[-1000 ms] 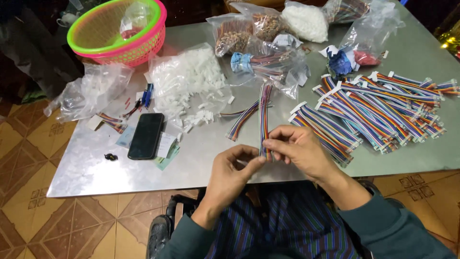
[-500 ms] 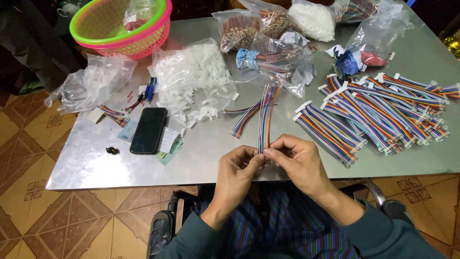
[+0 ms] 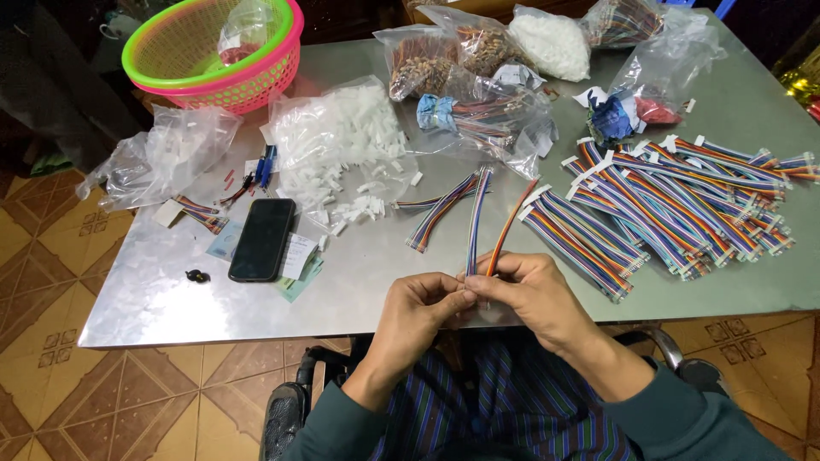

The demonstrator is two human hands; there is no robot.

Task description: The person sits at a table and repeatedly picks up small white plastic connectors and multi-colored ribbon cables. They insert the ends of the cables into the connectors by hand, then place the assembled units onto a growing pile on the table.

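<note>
A: Fingers (image 3: 465, 297) of both hands are pinched together on the near end of a rainbow ribbon cable (image 3: 475, 220), right at the front edge of the metal table (image 3: 154, 299).

B: Yes, the left hand (image 3: 417, 314) is clenched on that cable end from one side, and the right hand (image 3: 531, 296) grips it from the other, thumb and forefinger tight.

A: The cable itself runs away from the hands, up across the table, with a loose orange wire (image 3: 511, 224) splayed off just beside it.

B: To the right of the cable lies the big pile of finished ribbon cables (image 3: 675, 205). To its left, a black phone (image 3: 262, 239) lies flat, and beyond that, white plastic connectors (image 3: 342, 145) spill from a clear bag.
</note>
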